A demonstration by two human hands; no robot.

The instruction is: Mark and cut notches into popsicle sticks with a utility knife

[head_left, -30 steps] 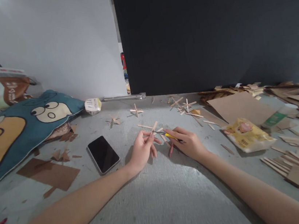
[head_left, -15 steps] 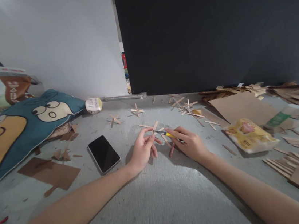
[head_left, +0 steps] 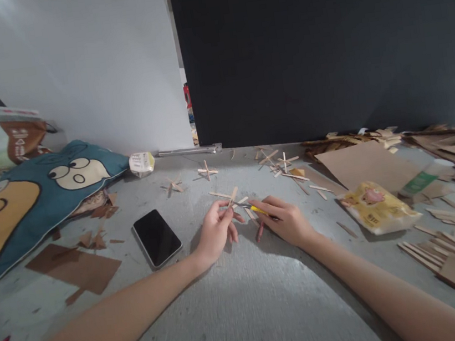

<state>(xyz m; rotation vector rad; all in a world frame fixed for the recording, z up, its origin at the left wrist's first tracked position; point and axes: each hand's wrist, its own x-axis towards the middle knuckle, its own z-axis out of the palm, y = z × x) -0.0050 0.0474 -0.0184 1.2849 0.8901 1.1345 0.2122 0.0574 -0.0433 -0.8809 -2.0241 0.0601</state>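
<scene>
My left hand (head_left: 214,229) pinches a short wooden craft stick (head_left: 234,194) between thumb and fingertips, with the stick pointing up and away. In my closed right hand (head_left: 281,216) is a yellow-handled craft knife (head_left: 259,210). Its thin dark blade reaches toward the stick by my left fingertips; whether it touches is too small to tell. Loose pale sticks (head_left: 219,194) lie just beyond the fingers. Below my right fingers a reddish stick-like piece (head_left: 259,232) rests on the table.
Crossed-stick pieces (head_left: 207,171) stand toward the back. A black phone (head_left: 157,237) and brown cardboard (head_left: 74,266) lie left, near a blue cushion (head_left: 81,173). On the right are a yellow packet (head_left: 377,208), a clear bottle (head_left: 425,179) and stacked sticks (head_left: 435,252). Dark panel (head_left: 320,46) behind.
The view has shifted slightly. My right hand and the knife have turned a little, and less of the dark blade shows. Both hands keep their hold.
</scene>
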